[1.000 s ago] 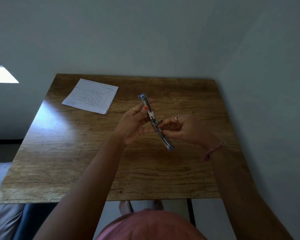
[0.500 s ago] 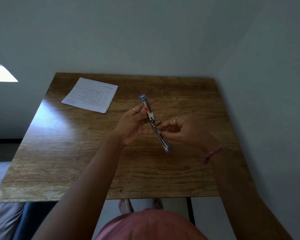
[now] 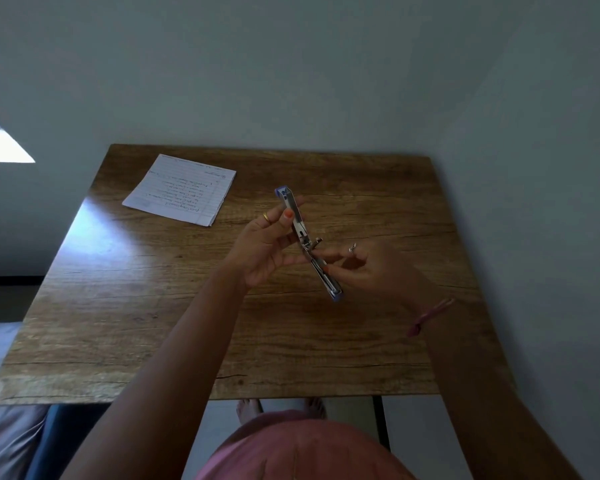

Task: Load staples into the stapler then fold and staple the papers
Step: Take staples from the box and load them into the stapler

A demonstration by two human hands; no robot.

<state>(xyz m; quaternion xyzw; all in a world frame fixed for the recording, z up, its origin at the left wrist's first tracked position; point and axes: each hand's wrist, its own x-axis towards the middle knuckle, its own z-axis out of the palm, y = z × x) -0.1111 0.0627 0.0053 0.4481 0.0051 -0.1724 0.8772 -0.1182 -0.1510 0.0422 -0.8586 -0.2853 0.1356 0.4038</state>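
Papers [image 3: 182,194]: a thin lined stack, handwritten, lying flat at the far left of the bench [image 3: 118,323], well apart from both hands. Judged light and limp; it should crease readily, but loose sheets may slide on the smooth wood, so they are best squared and pressed flat along one edge before folding.

Left hand [image 3: 262,245]: raised above the bench, thumb and fingers [image 3: 286,216] curled round the upper half of the stapler [image 3: 307,244], pinching it by its narrow sides.

Stapler: held in the air over mid-bench, swung fully open into one long strip, blue caps at both ends, metal channel facing up. Judged small, rigid and light, with slick metal and a sprung hinge; a hold on the side walls near the hinge looks safest, away from the channel mouth.

Right hand [image 3: 371,268]: fingertips pressed together in a pinch at the lower half, just below the hinge. Whether they hold staples cannot be told.
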